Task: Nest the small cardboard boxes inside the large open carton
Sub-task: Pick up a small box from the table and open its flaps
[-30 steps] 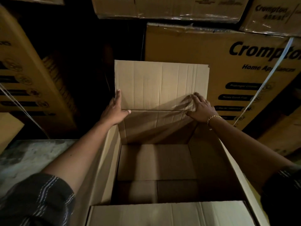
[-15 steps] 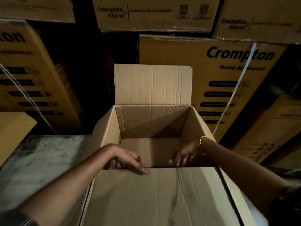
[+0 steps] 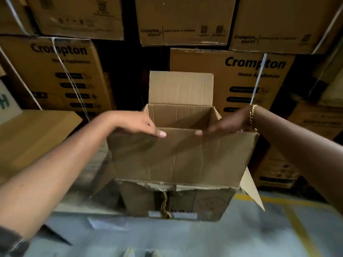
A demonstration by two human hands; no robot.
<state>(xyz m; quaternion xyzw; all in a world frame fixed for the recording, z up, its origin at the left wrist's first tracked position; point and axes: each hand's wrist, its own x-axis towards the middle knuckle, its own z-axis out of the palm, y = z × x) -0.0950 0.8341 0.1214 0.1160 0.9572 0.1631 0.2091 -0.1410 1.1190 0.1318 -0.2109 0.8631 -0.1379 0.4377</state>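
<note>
noting from the left: a plain flat-topped box [image 3: 33, 130] sits beside the work, untouched. our left hand [image 3: 138, 124] has come off the far flap [image 3: 181, 88], where it pressed a second ago. it now pinches the top edge of the near flap [image 3: 181, 156], thumb on the face toward us, fingers over the back. the large open carton [image 3: 204, 199] stands in the middle, far flap upright, near flap raised so that it screens the inside. we see no small boxes in it or in hand. our right hand [image 3: 227, 125], bracelet [image 3: 252, 115] at the wrist, made the same move to that edge, but it is blurred and we cannot tell whether it pinches or only rests. printed cartons [image 3: 259, 80] stack behind. we judge the mouth is being squared open and nesting has not begun.
</note>
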